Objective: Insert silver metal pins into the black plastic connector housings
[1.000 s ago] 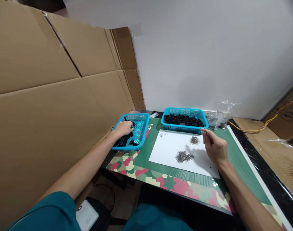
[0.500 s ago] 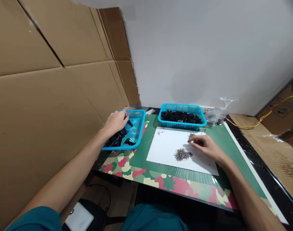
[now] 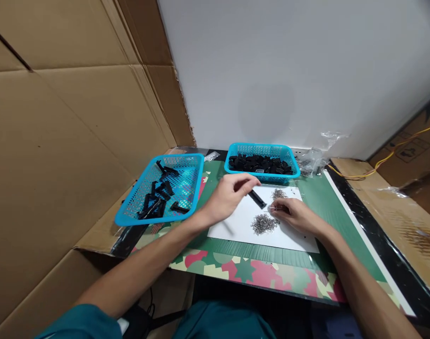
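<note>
1. Grasping a long black part (image 3: 257, 199) in the left grip (image 3: 229, 195), clenching thumb and fingers around its upper end and leaving the rest sticking out, slanting down toward the right hand.
2. Pinching a thin metal piece (image 3: 273, 208) in the right grip (image 3: 292, 214), closing the fingertips on it and pointing one end toward the left.
3. Holding the lower end of the black part just beside the right fingertips and the tip of the metal piece; showing too little to tell whether touching or apart.
4. Working with both hands over a white sheet (image 3: 236, 228), having a larger heap of small metal pieces (image 3: 263, 224) just in front of the right fingertips, on the wearer's side, and a smaller heap (image 3: 278, 193) just beyond them.
5. Reaching across a tabletop (image 3: 373, 240) bearing a green mat (image 3: 330, 205) under the sheet and a patterned strip (image 3: 243, 270) along the near edge.
6. Passing the left forearm to the right of a blue basket (image 3: 200, 181) containing scattered black pieces (image 3: 162, 190).
7. Facing a second blue basket (image 3: 262, 176) beyond the sheet, near the wall, containing many crowded black pieces (image 3: 259, 163), with clear plastic bags (image 3: 312, 162) lying just to its right.
</note>
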`<state>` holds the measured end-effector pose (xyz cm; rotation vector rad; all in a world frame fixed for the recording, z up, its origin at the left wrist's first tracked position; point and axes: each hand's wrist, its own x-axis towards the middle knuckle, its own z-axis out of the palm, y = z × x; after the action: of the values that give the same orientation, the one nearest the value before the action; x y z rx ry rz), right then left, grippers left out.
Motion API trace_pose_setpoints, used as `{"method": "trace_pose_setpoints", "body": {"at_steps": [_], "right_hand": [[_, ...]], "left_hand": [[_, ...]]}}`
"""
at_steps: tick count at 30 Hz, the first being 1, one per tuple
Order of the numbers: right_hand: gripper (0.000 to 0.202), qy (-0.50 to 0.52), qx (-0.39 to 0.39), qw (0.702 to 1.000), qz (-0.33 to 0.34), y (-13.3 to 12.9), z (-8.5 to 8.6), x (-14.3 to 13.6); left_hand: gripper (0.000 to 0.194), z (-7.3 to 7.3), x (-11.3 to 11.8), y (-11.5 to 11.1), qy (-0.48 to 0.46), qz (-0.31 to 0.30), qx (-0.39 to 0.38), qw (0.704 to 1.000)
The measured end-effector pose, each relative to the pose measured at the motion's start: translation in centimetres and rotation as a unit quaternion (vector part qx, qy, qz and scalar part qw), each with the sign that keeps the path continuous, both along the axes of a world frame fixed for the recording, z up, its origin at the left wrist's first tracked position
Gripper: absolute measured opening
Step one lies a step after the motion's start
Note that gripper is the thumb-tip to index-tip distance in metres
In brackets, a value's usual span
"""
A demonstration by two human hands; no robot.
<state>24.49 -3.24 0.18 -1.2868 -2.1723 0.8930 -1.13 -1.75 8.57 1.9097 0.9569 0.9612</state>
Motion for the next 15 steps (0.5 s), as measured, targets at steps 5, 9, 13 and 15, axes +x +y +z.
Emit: {"method": "trace_pose_setpoints", "body": {"at_steps": [5,9,13,15], "right_hand": [[0.029,0.091,-0.005,0.996,-0.020,0.2,0.1,0.4],[0.029,0.193,-0.042,0.980,-0.037,0.4,0.2,0.5],[0.030,0.263,-0.096,0.958,-0.053,0.4,0.2,0.2],[0.031,0.289,-0.120,0.949,-0.052,0.3,0.3,-0.1]], "left_hand": [[0.041,-3.6,2.2,0.9,-0.124,-0.078,-0.198,0.969],[0.043,-6.0,2.3,1.5,-0.192,-0.070,-0.255,0.945],[0.046,-7.6,2.3,1.1,-0.227,-0.066,-0.319,0.918],[0.046,-7.7,2.2,0.8,-0.237,-0.063,-0.342,0.907]]}}
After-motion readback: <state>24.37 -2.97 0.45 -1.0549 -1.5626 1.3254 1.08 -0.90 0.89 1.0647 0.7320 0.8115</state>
